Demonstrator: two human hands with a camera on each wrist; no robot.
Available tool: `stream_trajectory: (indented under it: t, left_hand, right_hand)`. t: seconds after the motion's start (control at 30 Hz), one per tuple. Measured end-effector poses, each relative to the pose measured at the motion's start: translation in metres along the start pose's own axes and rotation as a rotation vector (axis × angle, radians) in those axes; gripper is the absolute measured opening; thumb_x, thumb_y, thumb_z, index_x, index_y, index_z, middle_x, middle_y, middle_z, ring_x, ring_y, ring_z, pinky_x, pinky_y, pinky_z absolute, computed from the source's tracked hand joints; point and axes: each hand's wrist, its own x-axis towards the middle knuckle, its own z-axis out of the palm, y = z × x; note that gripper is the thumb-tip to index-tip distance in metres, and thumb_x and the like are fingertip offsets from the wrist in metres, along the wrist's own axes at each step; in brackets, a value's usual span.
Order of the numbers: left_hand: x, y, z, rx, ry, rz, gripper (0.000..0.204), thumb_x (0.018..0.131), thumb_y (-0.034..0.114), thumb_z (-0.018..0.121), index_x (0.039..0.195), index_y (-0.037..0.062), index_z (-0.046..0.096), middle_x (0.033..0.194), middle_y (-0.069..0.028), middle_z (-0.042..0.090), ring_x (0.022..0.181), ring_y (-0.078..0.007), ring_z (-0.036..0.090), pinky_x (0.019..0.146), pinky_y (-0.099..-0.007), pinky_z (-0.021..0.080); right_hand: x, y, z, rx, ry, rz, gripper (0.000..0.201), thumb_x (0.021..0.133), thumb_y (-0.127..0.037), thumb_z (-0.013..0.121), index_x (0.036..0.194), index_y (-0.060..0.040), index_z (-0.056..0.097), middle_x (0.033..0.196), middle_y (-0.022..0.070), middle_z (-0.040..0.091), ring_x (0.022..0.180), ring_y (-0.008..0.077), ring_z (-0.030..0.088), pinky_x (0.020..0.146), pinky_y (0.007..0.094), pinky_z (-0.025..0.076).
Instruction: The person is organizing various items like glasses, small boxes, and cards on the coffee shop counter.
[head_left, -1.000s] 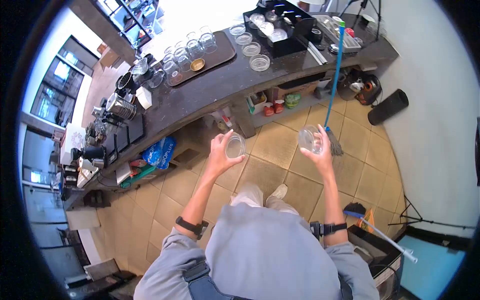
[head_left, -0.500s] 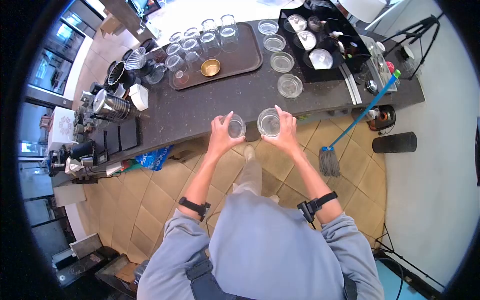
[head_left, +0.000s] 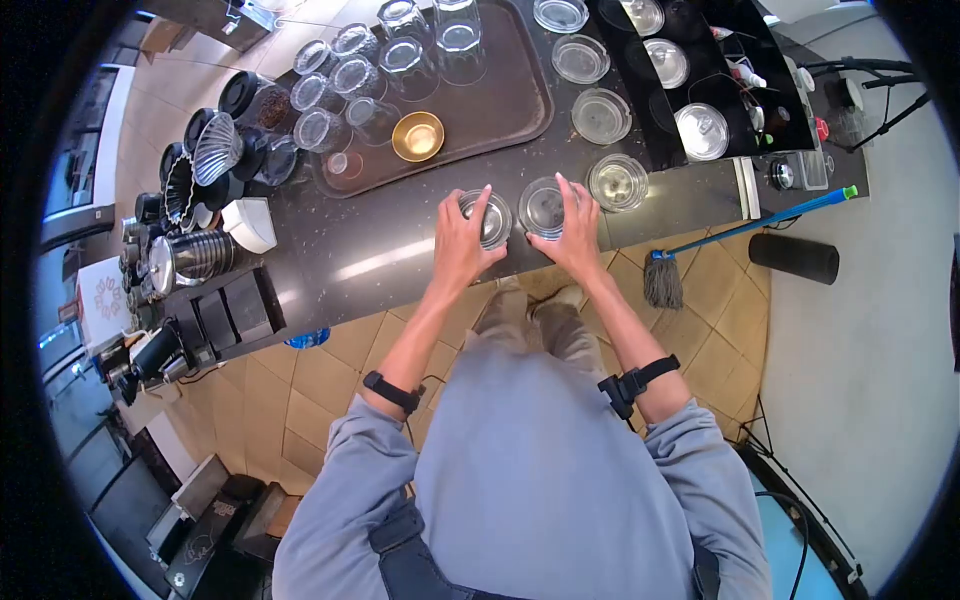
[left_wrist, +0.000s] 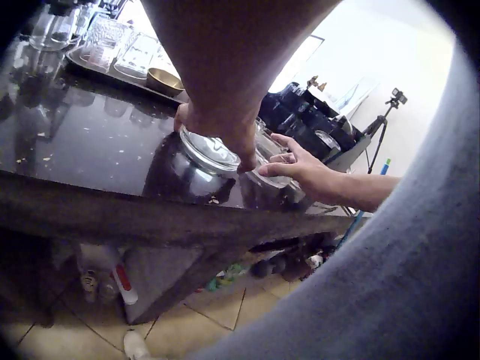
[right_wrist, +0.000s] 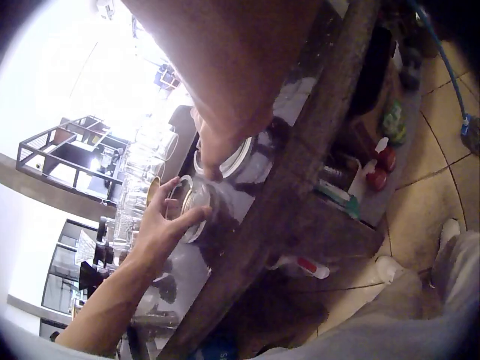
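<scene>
Two round clear glass dishes are at the front edge of the dark counter (head_left: 350, 235). The left hand (head_left: 460, 243) grips the left dish (head_left: 493, 222) by its rim, thumb and fingers on opposite sides. Beside it, the right hand (head_left: 577, 235) holds the right dish (head_left: 541, 208) the same way. A narrow gap separates the two dishes. In the left wrist view, the left dish (left_wrist: 212, 152) is just above or on the glossy counter; which one, I cannot tell. The right wrist view shows the left hand (right_wrist: 160, 229) around its dish (right_wrist: 196, 210).
Several similar dishes (head_left: 617, 183) stand in a column right of the hands. Behind is a brown tray (head_left: 505, 110) with upturned glasses and a gold bowl (head_left: 418, 136). A black organizer (head_left: 745, 60) stands back right, coffee gear at left, and a mop (head_left: 663, 280) leans at the counter's right.
Both hands have moved forward with their dishes, from over the floor to the counter's front edge, and closer together than a second ago. The person stands nearer the counter.
</scene>
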Motion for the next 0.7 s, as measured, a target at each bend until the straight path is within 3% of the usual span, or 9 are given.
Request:
stream_trajectory:
  t: [0.27,0.7]
  left_hand:
    - [0.017,-0.009,0.006,0.007,0.031,-0.008,0.105,0.06,0.024,0.089,0.149,0.0141,0.034,0.138,-0.0231,0.036,0.126,-0.0411,0.04,0.106,-0.0489,0.037]
    - [0.02,-0.018,0.014,-0.044,0.083,0.035,0.109,0.062,0.029,0.09,0.15,0.0065,0.03,0.137,-0.0214,0.04,0.128,-0.04,0.041,0.106,-0.0496,0.037]
  right_hand:
    - [0.005,0.0,-0.003,0.104,0.057,0.041,0.106,0.067,-0.02,0.087,0.152,-0.0124,0.025,0.142,0.0241,0.031,0.132,0.0449,0.034,0.109,0.0504,0.035]
    - [-0.003,0.015,0.002,0.145,0.113,0.057,0.099,0.072,-0.021,0.085,0.151,-0.0089,0.027,0.144,0.022,0.033,0.131,0.0409,0.038,0.109,0.0461,0.036]
